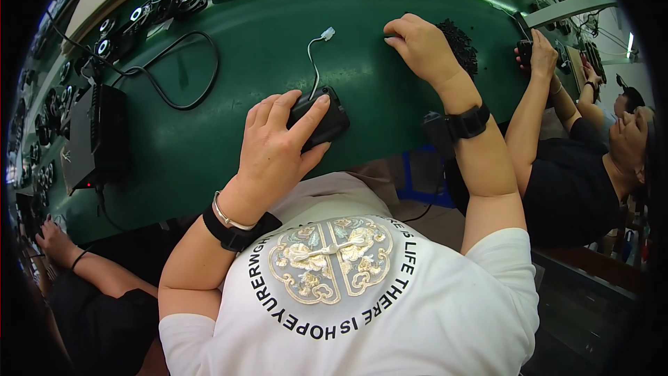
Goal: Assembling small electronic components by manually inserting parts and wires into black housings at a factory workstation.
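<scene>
— So, looking down from the head, where is the black box (321, 120)?

— On the green surface (264, 35), close to the near edge, right in front of the person. The left hand (275, 150) lies on top of it, fingers curled over it, pressing it down.

— Which way does the box lie?

— Its long side runs slanted, from low left up to the right. A thin wire (313, 56) comes out of its far end and goes up to a small white plug (327, 33).

— And the right hand (417, 45)?

— Farther away, up and to the right of the box. Its fingers are bent down, tips on the surface beside a pile of small black bits (460, 43). I cannot tell if it pinches one.

— So which hand is nearer the box?

— The left; it is touching it. The right is well apart from it, by the pile.

— Anyone else?

— Another person's hand (539, 52) holds a dark thing farther right.
</scene>
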`<state>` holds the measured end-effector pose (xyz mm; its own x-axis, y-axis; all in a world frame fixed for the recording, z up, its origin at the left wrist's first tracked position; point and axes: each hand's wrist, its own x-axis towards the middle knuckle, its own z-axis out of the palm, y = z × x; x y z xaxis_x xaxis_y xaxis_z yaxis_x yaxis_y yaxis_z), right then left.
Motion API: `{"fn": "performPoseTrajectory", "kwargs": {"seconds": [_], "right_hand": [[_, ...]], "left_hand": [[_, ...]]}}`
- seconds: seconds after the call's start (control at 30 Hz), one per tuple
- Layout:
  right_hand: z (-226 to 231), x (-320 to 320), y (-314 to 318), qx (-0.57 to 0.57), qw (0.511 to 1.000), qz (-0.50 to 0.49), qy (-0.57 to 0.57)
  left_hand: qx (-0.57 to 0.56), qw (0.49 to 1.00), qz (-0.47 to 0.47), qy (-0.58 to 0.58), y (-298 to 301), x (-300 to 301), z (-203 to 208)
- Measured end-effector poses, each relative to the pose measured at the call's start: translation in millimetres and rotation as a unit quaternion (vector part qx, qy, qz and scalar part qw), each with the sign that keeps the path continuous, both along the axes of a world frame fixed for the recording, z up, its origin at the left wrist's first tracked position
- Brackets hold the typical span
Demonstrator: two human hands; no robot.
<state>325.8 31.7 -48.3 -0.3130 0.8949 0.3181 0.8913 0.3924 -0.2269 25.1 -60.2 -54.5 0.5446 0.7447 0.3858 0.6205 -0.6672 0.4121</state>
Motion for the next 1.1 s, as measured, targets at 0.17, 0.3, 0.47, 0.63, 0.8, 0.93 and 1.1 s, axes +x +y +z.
{"fn": "performPoseTrajectory", "kwargs": {"seconds": [0.17, 0.3, 0.47, 0.63, 0.8, 0.93, 1.1], "right_hand": [[-1, -17, -5, 0.003, 0.999, 0.004, -0.045], [20, -77, -71, -0.271, 0.885, 0.086, 0.369], [-9, -125, -110, -0.042, 0.937, 0.2, 0.281], [-19, -129, -107, 0.03, 0.96, 0.19, 0.203], [-11, -127, -105, 0.044, 0.968, 0.161, 0.189], [6, -87, -88, 0.039, 0.973, 0.103, 0.201], [3, 5, -40, 0.014, 0.983, -0.127, 0.133]], "left_hand": [[-0.008, 1.0, -0.004, -0.012, 4, -9, -6], [-0.009, 1.0, 0.009, -0.026, 3, -20, -15], [0.013, 0.999, 0.018, -0.031, 3, -22, -24], [0.014, 0.999, 0.017, -0.034, 5, -17, -26], [0.018, 0.999, 0.006, -0.026, 8, -9, -22], [0.0, 1.0, 0.025, -0.006, 7, -7, -15], [-0.011, 1.0, 0.02, 0.0, 8, -3, -7]]}}
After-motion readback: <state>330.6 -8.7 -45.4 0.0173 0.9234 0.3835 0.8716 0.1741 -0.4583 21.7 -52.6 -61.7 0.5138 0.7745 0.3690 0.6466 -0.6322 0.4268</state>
